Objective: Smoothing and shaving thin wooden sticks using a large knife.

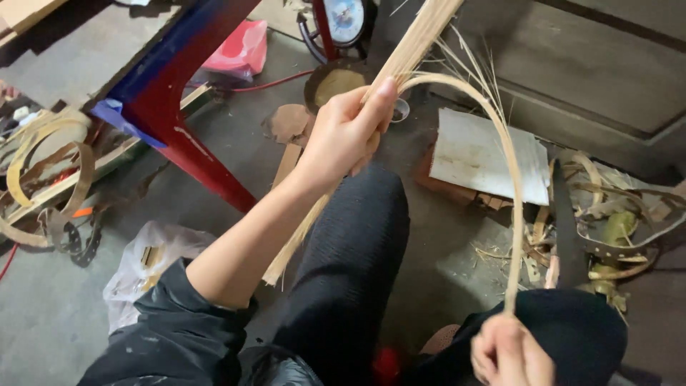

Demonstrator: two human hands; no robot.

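the left hand [348, 136] clenches the bamboo bundle [411, 46] firmly while the right hand [509, 352], gripping the peeled strip [500, 136], should pull evenly so it splits without snapping.

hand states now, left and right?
Left hand: closed around the bundle of bamboo strips.
Right hand: closed, gripping the end of one thin strip that arcs off the bundle.

One head-worn camera looks steeply down, close over the person's lap and floor [64, 322].
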